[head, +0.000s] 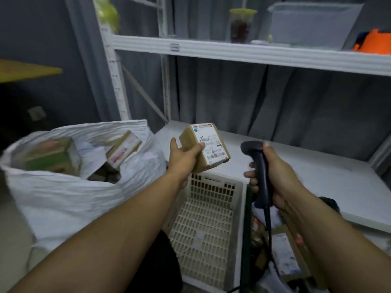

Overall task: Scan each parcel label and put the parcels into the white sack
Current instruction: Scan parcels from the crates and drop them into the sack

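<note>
Head view: nearest us, our two bare forearms reach forward with a cream plastic crate point(207, 218) between them, its walls and floor pierced with oval slots. Low on the right, just beside the crate's edge, lie more labelled parcels point(283, 254), partly hidden by our arm. Our right hand point(275, 176) is wrapped round the handle of a dark, smooth scanner point(259, 163). Our left hand point(184, 157) grips a small brown cardboard parcel point(206, 144), white label facing us, held in open air above the crate's far rim and apart from the scanner. To its left the crinkled white sack point(74, 197) gapes open, with boxes point(123, 149) inside. Beyond, the flat white counter point(306, 176) runs back to a grey curtain point(296, 106) under a ribbed white shelf point(254, 53).
</note>
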